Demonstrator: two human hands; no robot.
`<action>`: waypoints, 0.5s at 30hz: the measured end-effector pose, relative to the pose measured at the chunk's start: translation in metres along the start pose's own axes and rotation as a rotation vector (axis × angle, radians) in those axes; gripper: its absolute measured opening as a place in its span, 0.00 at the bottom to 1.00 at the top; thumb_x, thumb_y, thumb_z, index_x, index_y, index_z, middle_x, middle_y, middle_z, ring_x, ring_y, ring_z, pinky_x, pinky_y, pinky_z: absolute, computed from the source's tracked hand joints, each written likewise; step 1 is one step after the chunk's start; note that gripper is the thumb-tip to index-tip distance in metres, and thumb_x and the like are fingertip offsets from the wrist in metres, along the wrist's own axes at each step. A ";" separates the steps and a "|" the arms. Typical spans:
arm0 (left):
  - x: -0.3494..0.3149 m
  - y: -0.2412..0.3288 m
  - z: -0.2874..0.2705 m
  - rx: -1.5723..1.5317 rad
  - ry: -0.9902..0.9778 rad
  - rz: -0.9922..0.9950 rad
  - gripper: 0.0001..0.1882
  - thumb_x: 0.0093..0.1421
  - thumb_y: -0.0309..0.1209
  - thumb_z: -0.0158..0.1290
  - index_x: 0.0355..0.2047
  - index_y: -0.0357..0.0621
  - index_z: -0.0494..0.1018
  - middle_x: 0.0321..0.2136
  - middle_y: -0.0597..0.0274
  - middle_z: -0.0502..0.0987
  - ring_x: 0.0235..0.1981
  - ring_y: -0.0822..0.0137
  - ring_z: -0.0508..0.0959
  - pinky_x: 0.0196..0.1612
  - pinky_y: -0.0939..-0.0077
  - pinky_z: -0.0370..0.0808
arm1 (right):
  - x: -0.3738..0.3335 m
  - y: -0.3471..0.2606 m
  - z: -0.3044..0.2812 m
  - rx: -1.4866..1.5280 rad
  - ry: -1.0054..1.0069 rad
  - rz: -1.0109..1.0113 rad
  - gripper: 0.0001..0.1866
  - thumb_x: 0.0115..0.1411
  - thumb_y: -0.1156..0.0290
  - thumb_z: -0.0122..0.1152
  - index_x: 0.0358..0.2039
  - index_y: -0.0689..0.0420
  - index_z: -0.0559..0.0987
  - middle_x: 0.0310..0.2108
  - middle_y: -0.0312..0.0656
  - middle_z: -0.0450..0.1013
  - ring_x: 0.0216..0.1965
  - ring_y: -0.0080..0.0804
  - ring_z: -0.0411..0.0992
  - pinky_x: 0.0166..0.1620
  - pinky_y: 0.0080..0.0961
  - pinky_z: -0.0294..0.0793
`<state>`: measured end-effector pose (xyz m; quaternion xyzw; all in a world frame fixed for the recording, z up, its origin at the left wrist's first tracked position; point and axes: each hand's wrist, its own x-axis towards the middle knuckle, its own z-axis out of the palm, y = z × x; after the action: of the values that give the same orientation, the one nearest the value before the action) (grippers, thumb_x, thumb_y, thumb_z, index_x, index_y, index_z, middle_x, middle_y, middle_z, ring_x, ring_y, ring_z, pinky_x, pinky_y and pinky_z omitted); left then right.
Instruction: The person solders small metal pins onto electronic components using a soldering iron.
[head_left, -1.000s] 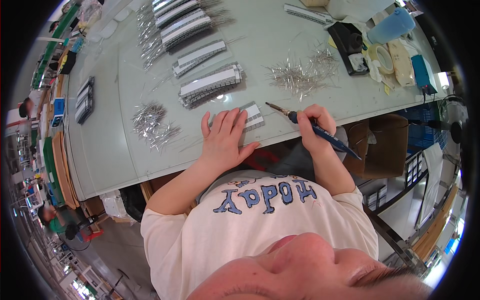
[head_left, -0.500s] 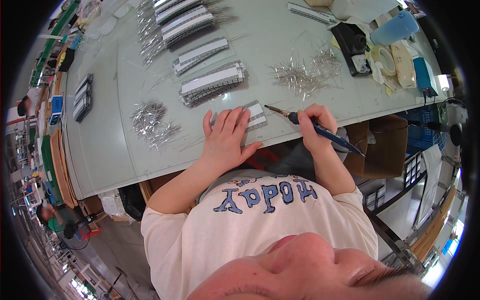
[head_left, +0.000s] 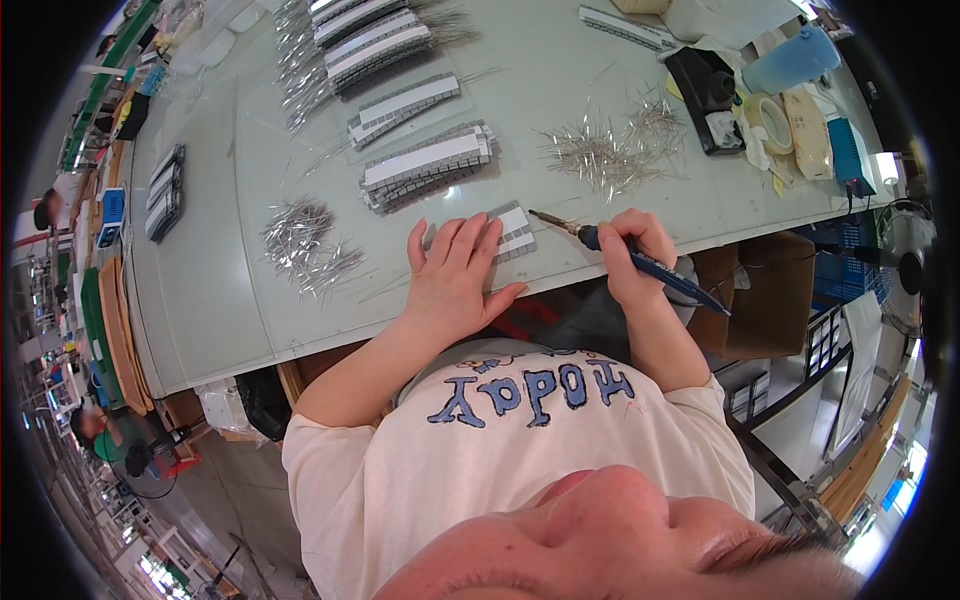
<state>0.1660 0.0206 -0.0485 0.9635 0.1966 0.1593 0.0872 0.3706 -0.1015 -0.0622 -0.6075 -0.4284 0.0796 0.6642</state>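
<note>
My left hand (head_left: 455,275) lies over a short grey and white segmented strip (head_left: 516,234) near the table's front edge, its fingers stretched out and resting on it. Most of the strip's left part is hidden under those fingers. Wrapped round the dark blue handle of a soldering iron (head_left: 655,268) is my right hand (head_left: 638,255). The iron's tip points left and sits at the right end of the strip; whether it touches is too small to tell. Just beyond my left hand lies a stack of similar strips (head_left: 428,165).
Loose thin metal wires lie in a left pile (head_left: 300,245) and a right pile (head_left: 605,150). More strips (head_left: 375,50) with wire ends are farther back. At right stand a black soldering-iron stand (head_left: 708,95), a tape roll (head_left: 768,120) and a blue cup (head_left: 792,60). A cardboard box (head_left: 770,295) is below the edge.
</note>
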 end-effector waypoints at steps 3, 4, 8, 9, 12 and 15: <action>0.001 0.001 -0.002 -0.018 0.000 0.000 0.37 0.49 0.52 0.58 0.53 0.40 0.67 0.52 0.58 0.66 0.53 0.60 0.65 0.60 0.46 0.47 | 0.003 -0.002 -0.001 -0.029 -0.048 0.007 0.09 0.53 0.80 0.62 0.24 0.57 0.69 0.16 0.34 0.66 0.17 0.18 0.58 0.21 0.18 0.57; 0.001 0.000 -0.001 -0.010 0.002 -0.001 0.38 0.48 0.52 0.58 0.54 0.41 0.67 0.52 0.59 0.66 0.53 0.59 0.65 0.61 0.47 0.47 | 0.004 -0.003 -0.001 -0.054 -0.058 0.051 0.09 0.53 0.79 0.62 0.24 0.57 0.70 0.16 0.34 0.66 0.17 0.18 0.58 0.21 0.18 0.58; -0.002 -0.001 0.000 -0.022 0.032 -0.003 0.37 0.47 0.50 0.59 0.54 0.43 0.68 0.52 0.59 0.67 0.53 0.59 0.65 0.61 0.49 0.47 | 0.003 -0.001 0.003 0.023 -0.042 0.128 0.08 0.55 0.78 0.61 0.25 0.58 0.70 0.18 0.32 0.66 0.19 0.15 0.60 0.24 0.16 0.60; -0.003 -0.001 -0.001 -0.019 0.036 -0.005 0.37 0.47 0.50 0.59 0.54 0.43 0.68 0.52 0.59 0.67 0.53 0.59 0.65 0.61 0.49 0.47 | 0.003 0.001 0.004 0.026 -0.044 0.124 0.08 0.55 0.78 0.61 0.25 0.58 0.70 0.18 0.32 0.66 0.19 0.15 0.60 0.24 0.16 0.60; -0.004 -0.002 0.000 -0.056 0.080 0.009 0.35 0.47 0.49 0.60 0.52 0.43 0.69 0.51 0.59 0.68 0.52 0.60 0.66 0.61 0.51 0.48 | -0.001 0.009 -0.001 0.283 0.210 0.285 0.06 0.57 0.80 0.60 0.26 0.60 0.71 0.23 0.31 0.68 0.25 0.13 0.62 0.29 0.14 0.61; -0.006 -0.003 0.001 -0.059 0.119 0.022 0.34 0.47 0.48 0.60 0.51 0.43 0.70 0.51 0.59 0.68 0.52 0.60 0.67 0.61 0.52 0.49 | 0.001 0.007 -0.001 0.287 0.245 0.239 0.06 0.56 0.80 0.60 0.27 0.60 0.71 0.23 0.31 0.68 0.24 0.13 0.61 0.28 0.14 0.60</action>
<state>0.1603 0.0205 -0.0514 0.9514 0.1859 0.2232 0.1020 0.3753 -0.0998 -0.0680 -0.5582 -0.2538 0.1438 0.7767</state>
